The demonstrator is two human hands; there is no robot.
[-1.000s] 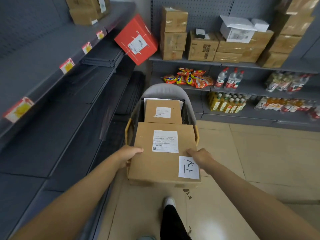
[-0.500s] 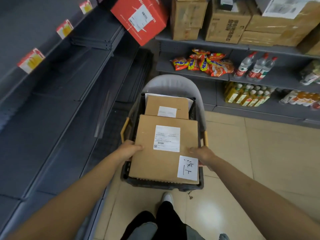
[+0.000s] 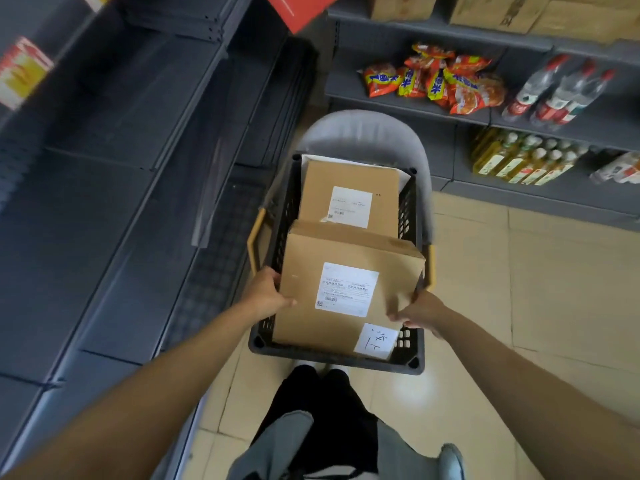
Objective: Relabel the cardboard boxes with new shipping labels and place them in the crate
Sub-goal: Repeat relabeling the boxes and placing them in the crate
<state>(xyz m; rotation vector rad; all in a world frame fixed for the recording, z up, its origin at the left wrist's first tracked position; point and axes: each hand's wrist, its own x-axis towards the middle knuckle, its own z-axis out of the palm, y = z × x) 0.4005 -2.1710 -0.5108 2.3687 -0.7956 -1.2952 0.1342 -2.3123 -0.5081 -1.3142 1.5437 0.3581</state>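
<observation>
Cardboard box (image 3: 349,289) w/ a white shipping label (image 3: 346,289) on top is tilted into the near end of the black plastic crate (image 3: 263,342), far edge riding higher than near edge. Left hand (image 3: 265,299) grasps the box's left side, thumb on the top face; right hand (image 3: 420,315) grasps the right side near the crate's right wall, fingers curled round the edge. Both arms are out over the crate. A handwritten white note (image 3: 375,341) sits at the box's near right corner, close to the crate's near rim.

At the crate's far end, another labelled box (image 3: 349,199) stands upright against a white sheet (image 3: 403,174). Yellow handles (image 3: 254,242) flank the crate, which sits on a grey chair (image 3: 360,133).

Step in hand, as I judge it: seat this box in the crate. To do it well: lower the near edge first, then ease the far edge down so it lies beside the far box, not jammed on top of it. Keep the label face up. Right fingers look close to the crate wall, so slide them up and out before letting go, else they may get pinched. Release only once the box rests flat; can't tell how much floor space is left under it.
</observation>
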